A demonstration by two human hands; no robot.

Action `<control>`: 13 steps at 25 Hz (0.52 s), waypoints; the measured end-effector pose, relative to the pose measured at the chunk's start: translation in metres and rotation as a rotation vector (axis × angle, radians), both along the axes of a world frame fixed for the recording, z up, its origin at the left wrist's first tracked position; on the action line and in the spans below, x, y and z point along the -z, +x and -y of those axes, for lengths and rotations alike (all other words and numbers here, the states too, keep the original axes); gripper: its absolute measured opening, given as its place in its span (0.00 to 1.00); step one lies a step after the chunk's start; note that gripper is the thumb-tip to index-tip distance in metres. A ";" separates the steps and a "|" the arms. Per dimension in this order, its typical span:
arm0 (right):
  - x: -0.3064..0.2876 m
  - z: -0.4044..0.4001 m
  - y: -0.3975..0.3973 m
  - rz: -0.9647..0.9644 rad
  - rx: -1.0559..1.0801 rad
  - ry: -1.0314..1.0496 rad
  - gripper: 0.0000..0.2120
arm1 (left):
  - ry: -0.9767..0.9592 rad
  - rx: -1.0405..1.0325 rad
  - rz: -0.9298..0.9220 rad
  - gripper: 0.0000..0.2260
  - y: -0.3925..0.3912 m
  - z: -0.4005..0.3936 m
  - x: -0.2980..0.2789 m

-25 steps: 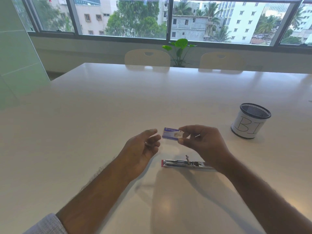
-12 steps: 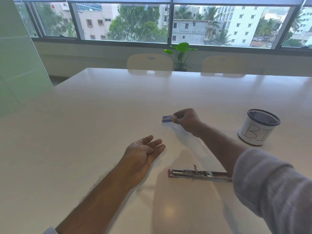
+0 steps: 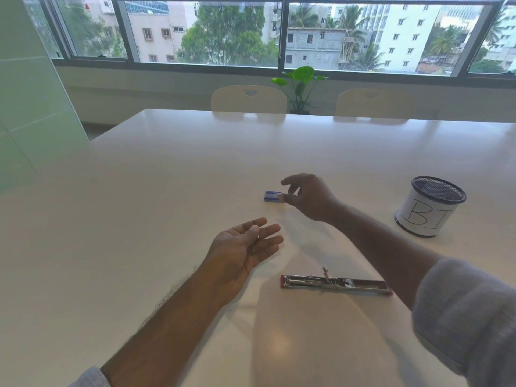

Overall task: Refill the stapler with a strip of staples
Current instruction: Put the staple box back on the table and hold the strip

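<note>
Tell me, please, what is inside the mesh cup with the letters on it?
Only dark mesh shows inside the mesh cup near its rim. Its white paper label and front wall cover the lower inside, so any contents there cannot be seen.

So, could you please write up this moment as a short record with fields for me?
stapler: opened out flat on the white table, nearest the person
staple box: small, blue and white, on the table beyond the stapler
right hand: at the box's right end, fingers curled around it
left hand: palm up, open; contents unclear
mesh cup: far right, paper label, upright
</note>
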State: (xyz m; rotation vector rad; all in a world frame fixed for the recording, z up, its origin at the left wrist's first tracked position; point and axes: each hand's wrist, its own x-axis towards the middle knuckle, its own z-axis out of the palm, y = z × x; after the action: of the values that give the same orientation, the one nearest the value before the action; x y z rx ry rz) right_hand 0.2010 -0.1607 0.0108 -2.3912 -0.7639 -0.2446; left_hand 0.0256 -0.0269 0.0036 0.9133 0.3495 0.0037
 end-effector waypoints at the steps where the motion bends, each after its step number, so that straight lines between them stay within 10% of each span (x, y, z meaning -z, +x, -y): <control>1: -0.008 0.005 -0.014 0.048 -0.051 0.032 0.14 | 0.010 -0.003 0.005 0.10 -0.001 0.001 0.000; 13: -0.011 0.043 -0.143 0.303 -0.208 0.143 0.09 | -0.007 0.039 0.057 0.12 -0.021 0.028 -0.008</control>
State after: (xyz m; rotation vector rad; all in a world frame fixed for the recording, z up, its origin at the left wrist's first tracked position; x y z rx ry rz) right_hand 0.0579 -0.2034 0.0217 -2.1458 -1.0871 -0.5641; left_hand 0.0043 -0.0544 0.0116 0.9116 0.2787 -0.0076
